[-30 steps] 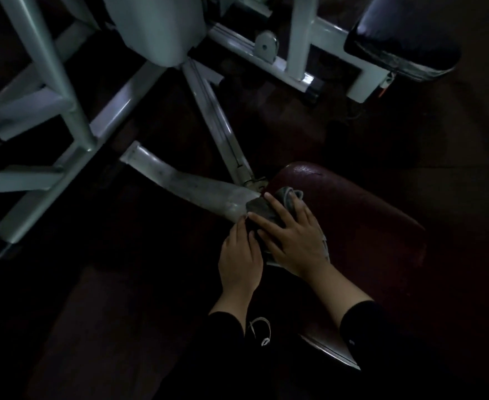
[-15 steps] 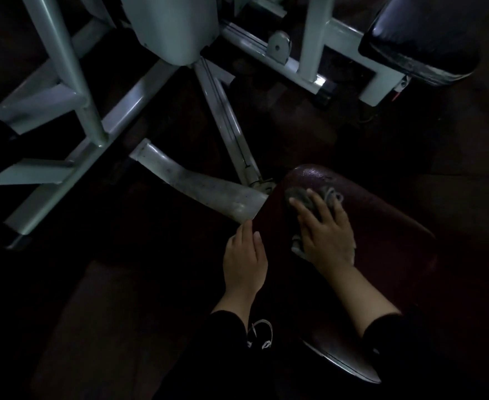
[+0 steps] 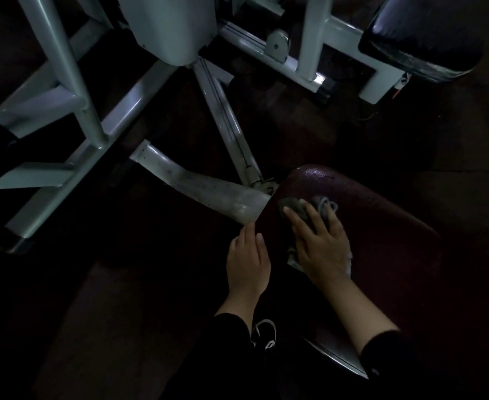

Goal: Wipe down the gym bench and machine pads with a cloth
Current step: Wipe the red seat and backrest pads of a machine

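A dark red padded seat (image 3: 381,241) fills the lower right of the dim head view. A grey cloth (image 3: 295,207) lies on its near-left part. My right hand (image 3: 321,243) presses flat on the cloth with fingers straight and spread. My left hand (image 3: 247,261) rests with straight fingers against the seat's left edge, just beside the right hand. A black pad (image 3: 422,33) on another machine sits at the top right.
Pale grey steel frame bars (image 3: 72,90) cross the floor at left and top. A flat metal arm (image 3: 205,189) runs into the seat's left edge. A grey shroud (image 3: 165,24) hangs at top centre. The floor is dark.
My right hand has slid the cloth from the seat's left rim onto the top of the pad. My left hand has stayed on the seat's left edge.
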Available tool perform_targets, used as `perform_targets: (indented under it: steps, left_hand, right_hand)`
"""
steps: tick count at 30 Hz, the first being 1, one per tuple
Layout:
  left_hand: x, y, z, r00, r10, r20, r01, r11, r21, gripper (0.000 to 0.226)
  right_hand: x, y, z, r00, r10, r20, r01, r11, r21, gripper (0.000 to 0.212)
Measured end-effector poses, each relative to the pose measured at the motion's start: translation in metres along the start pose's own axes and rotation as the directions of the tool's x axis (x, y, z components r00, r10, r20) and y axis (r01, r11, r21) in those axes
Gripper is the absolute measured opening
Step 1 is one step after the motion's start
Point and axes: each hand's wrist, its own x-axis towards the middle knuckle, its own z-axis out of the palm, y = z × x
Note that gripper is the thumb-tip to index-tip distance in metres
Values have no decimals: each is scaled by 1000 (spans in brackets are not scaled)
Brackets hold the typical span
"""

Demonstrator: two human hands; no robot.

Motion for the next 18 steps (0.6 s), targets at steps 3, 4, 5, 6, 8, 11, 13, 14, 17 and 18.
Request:
perform_targets:
  steps: [3, 4, 5, 6, 8, 11, 13, 14, 17, 18]
  left_hand:
    - [2, 0, 1, 1000, 4, -17, -4, 1000, -12, 47]
    - [2, 1, 1, 1000, 4, -20, -5, 1000, -16, 46]
    - [2, 1, 1, 1000, 2, -18, -3, 1000, -15, 46]
    - [2, 1, 0, 1000, 4, -13, -4, 1000, -7, 47]
    - [2, 0, 0, 1000, 12, -3, -12, 1000, 14, 51]
    - [2, 1, -1, 1000, -18, 14, 18, 999, 39, 58]
    - [4, 4, -3, 1000, -16, 1, 16, 987, 163, 61]
    - [7, 6, -3, 1000, -9, 1, 8, 977, 214, 63]
    - [24, 17, -3, 995, 80, 51, -89, 976, 201, 56]
    - [31, 22, -2, 991, 97, 95, -112, 979, 171, 52]
  right_hand:
    - [-15, -28, 0, 995, -92, 38, 91, 996, 18, 43]
    - [-8, -35, 0, 989, -138, 60, 136, 990, 32, 47]
    - [3, -38, 2, 979, -187, 76, 184, 982, 40, 49]
    - [14, -37, 4, 968, -232, 97, 230, 973, 34, 47]
    - [33, -26, 8, 962, -252, 110, 254, 967, -6, 47]
    - [30, -1, 6, 999, -40, 31, 39, 999, 26, 44]
    - [12, 6, 2, 996, 88, -23, -86, 994, 72, 43]
    - [3, 6, 0, 994, 102, -28, -99, 992, 71, 44]
    - [-4, 3, -2, 997, 60, 37, -62, 997, 37, 46]
    - [2, 3, -2, 997, 58, 54, -59, 998, 26, 45]
